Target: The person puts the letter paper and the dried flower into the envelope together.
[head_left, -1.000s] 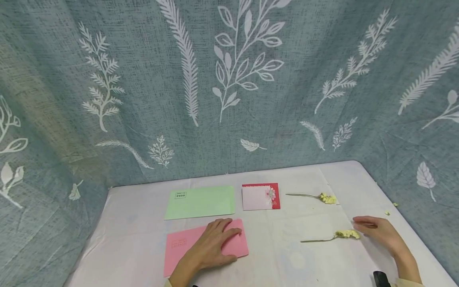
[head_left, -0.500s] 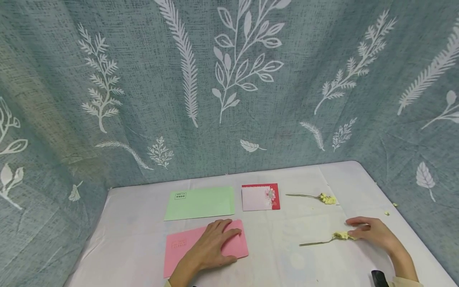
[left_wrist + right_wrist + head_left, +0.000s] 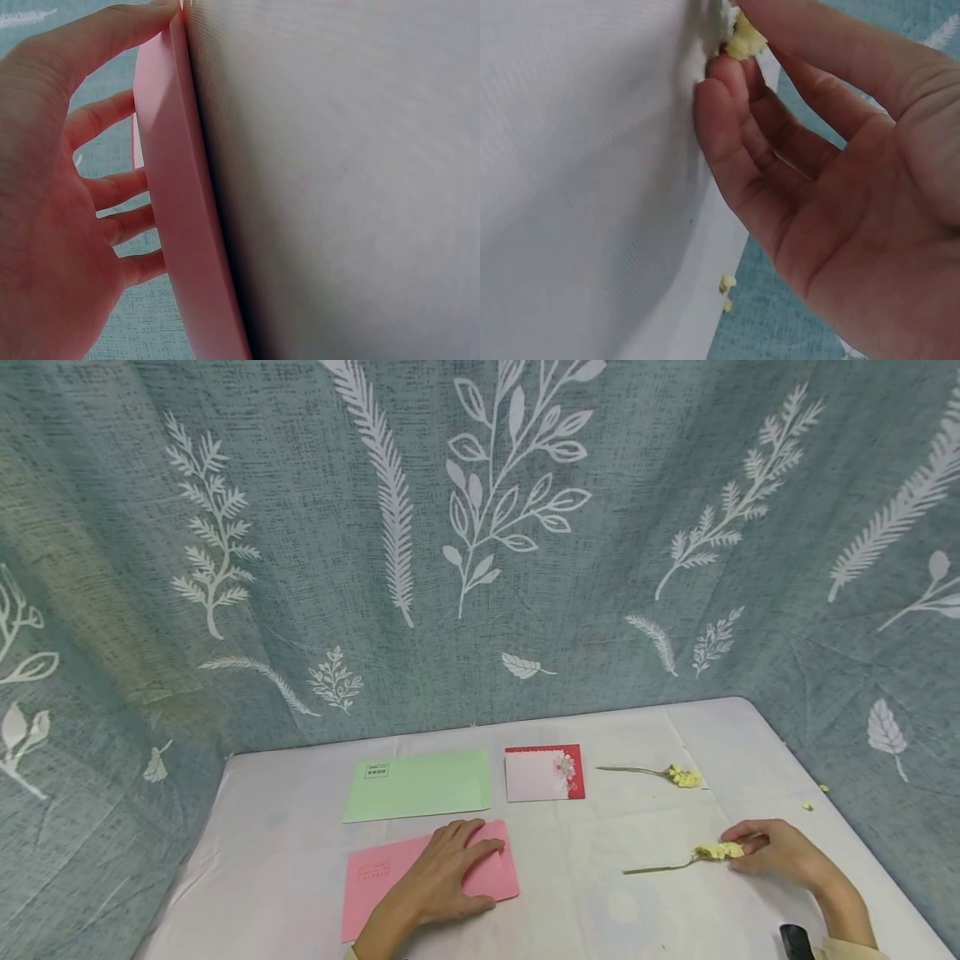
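Note:
My left hand rests on a pink envelope lying at the front of the table, its fingers spread across the top. In the left wrist view the thumb tip meets the edge of the pink envelope. At the right, my right hand pinches the yellow head of a dried flower, whose thin stem points left along the table. The right wrist view shows the thumb and curled fingertips at the yellow petals; the stem is hidden there.
A green envelope lies behind the pink one, beside a red and white floral card. Another yellow dried flower lies farther back on the white table. Petal crumbs sit near the right edge, with a leaf-patterned curtain behind.
My right hand has moved left onto the flower head and its fingers have closed on it; the flower has shifted slightly left. The left hand has stayed on the pink envelope.

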`<action>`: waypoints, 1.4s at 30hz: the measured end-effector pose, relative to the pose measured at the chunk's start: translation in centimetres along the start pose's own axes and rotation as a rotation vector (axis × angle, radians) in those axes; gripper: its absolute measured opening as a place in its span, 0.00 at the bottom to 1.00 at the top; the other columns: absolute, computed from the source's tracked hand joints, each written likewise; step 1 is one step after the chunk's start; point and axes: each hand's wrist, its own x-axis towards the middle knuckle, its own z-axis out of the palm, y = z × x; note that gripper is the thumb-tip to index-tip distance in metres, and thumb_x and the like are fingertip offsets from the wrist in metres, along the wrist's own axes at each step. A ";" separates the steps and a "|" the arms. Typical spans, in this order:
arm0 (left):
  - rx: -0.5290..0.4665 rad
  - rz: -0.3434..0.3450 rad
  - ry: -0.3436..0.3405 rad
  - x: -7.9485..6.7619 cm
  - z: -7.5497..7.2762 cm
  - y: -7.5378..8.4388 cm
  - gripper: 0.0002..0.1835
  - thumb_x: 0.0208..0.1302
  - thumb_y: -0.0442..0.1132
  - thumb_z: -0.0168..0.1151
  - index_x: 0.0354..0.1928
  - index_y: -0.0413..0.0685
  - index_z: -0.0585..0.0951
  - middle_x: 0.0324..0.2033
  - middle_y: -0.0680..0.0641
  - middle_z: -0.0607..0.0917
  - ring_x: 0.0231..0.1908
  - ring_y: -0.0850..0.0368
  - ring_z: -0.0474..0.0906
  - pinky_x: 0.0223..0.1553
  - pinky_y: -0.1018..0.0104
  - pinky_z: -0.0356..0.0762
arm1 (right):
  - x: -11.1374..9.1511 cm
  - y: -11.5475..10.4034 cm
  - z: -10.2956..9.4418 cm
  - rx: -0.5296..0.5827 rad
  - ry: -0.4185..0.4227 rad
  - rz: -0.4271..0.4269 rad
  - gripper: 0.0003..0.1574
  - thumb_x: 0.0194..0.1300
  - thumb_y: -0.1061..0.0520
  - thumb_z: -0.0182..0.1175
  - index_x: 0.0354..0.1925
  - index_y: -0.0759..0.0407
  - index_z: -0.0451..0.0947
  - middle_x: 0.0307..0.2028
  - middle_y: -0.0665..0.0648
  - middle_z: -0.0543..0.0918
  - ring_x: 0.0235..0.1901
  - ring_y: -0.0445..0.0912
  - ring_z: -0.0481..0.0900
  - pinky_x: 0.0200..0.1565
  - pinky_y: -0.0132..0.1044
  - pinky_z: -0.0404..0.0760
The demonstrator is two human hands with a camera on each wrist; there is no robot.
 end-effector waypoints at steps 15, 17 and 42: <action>0.006 0.027 0.021 0.0 0.4 0.0 0.33 0.51 0.57 0.70 0.62 0.62 0.75 0.65 0.45 0.70 0.64 0.48 0.64 0.65 0.48 0.63 | 0.9 -0.5 0.5 -0.008 0.037 0.051 0.23 0.61 0.52 0.68 0.47 0.71 0.82 0.39 0.59 0.86 0.34 0.44 0.81 0.32 0.36 0.80; 0.011 0.017 0.019 0.1 0.4 0.0 0.33 0.51 0.57 0.70 0.62 0.62 0.75 0.65 0.45 0.70 0.64 0.49 0.64 0.65 0.48 0.63 | 0.9 -0.5 0.6 0.008 0.038 0.037 0.25 0.63 0.51 0.66 0.47 0.71 0.82 0.40 0.60 0.86 0.33 0.43 0.82 0.32 0.35 0.80; 0.025 0.021 0.007 0.0 0.0 -0.2 0.33 0.51 0.57 0.70 0.61 0.61 0.76 0.64 0.44 0.70 0.63 0.48 0.64 0.64 0.48 0.63 | 3.8 -5.2 4.9 0.058 0.103 -0.206 0.17 0.63 0.55 0.67 0.45 0.67 0.83 0.35 0.55 0.86 0.30 0.42 0.82 0.31 0.33 0.79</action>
